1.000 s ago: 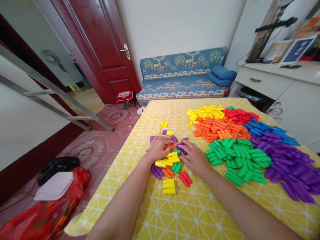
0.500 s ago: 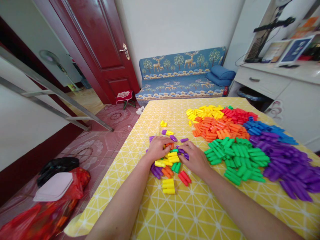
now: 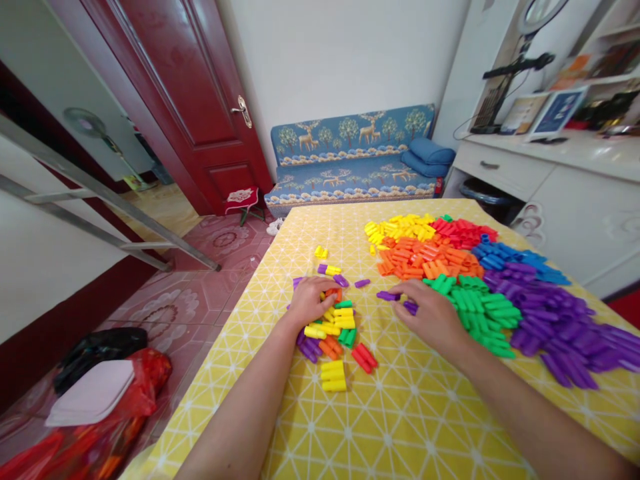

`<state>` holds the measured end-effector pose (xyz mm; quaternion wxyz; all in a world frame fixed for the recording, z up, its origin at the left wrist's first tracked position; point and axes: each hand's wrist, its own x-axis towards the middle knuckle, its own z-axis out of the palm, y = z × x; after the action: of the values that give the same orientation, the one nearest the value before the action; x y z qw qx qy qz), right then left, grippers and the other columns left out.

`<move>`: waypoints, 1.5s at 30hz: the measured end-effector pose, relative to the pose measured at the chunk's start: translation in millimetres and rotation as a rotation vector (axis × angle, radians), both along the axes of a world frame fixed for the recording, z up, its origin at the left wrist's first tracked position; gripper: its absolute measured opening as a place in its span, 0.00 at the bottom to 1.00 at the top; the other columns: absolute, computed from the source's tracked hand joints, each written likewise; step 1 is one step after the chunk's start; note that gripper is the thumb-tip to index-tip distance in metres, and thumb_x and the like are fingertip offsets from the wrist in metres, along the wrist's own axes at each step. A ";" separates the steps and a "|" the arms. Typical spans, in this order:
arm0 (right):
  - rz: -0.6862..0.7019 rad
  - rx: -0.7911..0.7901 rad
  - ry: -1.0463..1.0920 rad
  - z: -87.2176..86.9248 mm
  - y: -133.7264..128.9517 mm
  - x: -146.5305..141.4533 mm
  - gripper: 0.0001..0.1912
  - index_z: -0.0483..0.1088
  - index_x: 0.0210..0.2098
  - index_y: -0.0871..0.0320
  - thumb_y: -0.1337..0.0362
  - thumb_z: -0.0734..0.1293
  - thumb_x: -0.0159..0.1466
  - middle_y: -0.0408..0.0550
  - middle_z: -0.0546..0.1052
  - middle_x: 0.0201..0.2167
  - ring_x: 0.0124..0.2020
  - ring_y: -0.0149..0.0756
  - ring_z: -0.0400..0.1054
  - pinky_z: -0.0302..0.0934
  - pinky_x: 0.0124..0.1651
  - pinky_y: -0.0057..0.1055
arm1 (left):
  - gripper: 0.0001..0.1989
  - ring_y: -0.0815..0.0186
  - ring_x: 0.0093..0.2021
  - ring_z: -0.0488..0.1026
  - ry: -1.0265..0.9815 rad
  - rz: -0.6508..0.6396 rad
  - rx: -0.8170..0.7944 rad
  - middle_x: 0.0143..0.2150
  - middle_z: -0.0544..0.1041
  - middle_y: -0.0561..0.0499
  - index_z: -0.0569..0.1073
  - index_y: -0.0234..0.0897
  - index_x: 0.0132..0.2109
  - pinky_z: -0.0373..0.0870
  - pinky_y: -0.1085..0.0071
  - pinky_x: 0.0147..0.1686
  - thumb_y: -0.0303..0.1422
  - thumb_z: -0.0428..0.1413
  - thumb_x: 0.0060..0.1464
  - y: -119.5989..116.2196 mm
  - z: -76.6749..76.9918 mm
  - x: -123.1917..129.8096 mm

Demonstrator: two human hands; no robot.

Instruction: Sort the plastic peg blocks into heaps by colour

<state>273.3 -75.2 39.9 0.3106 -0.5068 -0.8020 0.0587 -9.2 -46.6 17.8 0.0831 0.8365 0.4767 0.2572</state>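
My left hand (image 3: 311,301) rests on the near side of a small mixed heap, thumb and index finger apart around orange plastic tubes (image 3: 334,293) that look like pen caps. Its other fingers are partly hidden. Under and beside it lie yellow tubes (image 3: 344,318), green tubes (image 3: 347,337) and purple tubes (image 3: 309,348). To the right, my right hand (image 3: 425,310) is closed on purple tubes (image 3: 388,295), their ends showing at the fingertips and under the thumb. A row of red tubes (image 3: 365,358) and a yellow row (image 3: 333,376) lie nearer me.
Sorted by colour, piles of yellow (image 3: 400,228), orange (image 3: 425,257), red (image 3: 465,233), blue (image 3: 520,260), green (image 3: 480,310) and purple tubes (image 3: 560,320) cover the table's right side. Beyond the yellow tablecloth (image 3: 310,223) stands a blue sofa (image 3: 350,167). A ladder (image 3: 100,193) leans at left.
My right hand has moved right, away from the mixed heap, carrying purple tubes towards the sorted piles. My left hand stays on the heap. The view has shifted slightly.
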 end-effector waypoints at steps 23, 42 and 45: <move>-0.631 0.159 -0.215 -5.8 28.5 230.1 0.16 0.75 0.37 0.56 0.50 0.65 0.61 0.57 0.76 0.39 0.40 0.41 0.67 0.57 0.35 0.35 | 0.15 0.60 0.50 0.73 -0.003 -0.005 -0.013 0.49 0.79 0.51 0.76 0.44 0.48 0.64 0.61 0.54 0.32 0.54 0.54 -1.7 1.7 0.4; 0.194 -0.038 0.013 -20.1 0.1 -41.3 0.23 0.65 0.56 0.55 0.67 0.62 0.61 0.54 0.61 0.61 0.63 0.44 0.54 0.52 0.64 0.44 | 0.15 0.60 0.50 0.73 -0.011 -0.008 -0.015 0.49 0.78 0.51 0.76 0.43 0.49 0.65 0.63 0.53 0.32 0.54 0.54 -2.2 2.8 1.2; 0.077 -0.095 0.020 -37.4 11.5 -65.6 0.28 0.61 0.59 0.57 0.69 0.62 0.59 0.56 0.53 0.66 0.67 0.46 0.45 0.48 0.65 0.46 | 0.17 0.60 0.53 0.72 0.002 0.027 0.001 0.54 0.75 0.51 0.74 0.45 0.52 0.64 0.63 0.54 0.33 0.54 0.54 -2.8 2.1 1.3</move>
<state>207.7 -63.8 2.5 0.2915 -0.4892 -0.8141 0.1136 -7.9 -49.4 19.9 0.0788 0.8302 0.4881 0.2577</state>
